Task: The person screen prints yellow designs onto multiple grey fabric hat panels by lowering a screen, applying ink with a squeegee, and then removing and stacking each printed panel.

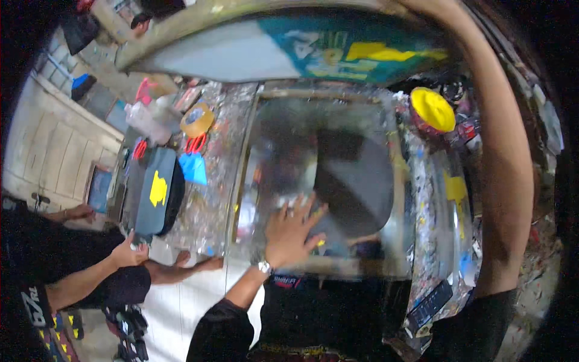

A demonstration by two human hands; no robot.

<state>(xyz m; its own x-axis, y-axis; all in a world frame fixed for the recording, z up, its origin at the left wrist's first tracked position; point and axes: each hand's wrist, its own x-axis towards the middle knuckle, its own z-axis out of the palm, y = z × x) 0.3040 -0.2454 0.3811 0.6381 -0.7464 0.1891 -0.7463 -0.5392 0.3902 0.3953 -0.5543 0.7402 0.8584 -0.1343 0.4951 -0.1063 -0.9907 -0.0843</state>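
A wooden-edged screen-printing frame [205,59] with pale mesh and a green, white and yellow design stands tilted up at the far side. My right hand [431,6] is at its upper edge, seemingly gripping it; the fingers are partly cut off by the picture's rim. Below lies a glass-topped worktable [283,120] with a dark grey, round-cornered flat piece [374,199] on it, partly in shadow. My left hand [292,232], a watch on its wrist, is spread over the glass at the dark piece's left side, slightly blurred.
A bowl of yellow ink [432,110] stands right of the glass; a phone [430,304] lies near right. Tape [197,120], red-handled scissors [195,143] and a dark panel with a yellow print [160,199] lie left. A co-worker's hand [128,252] is close by there.
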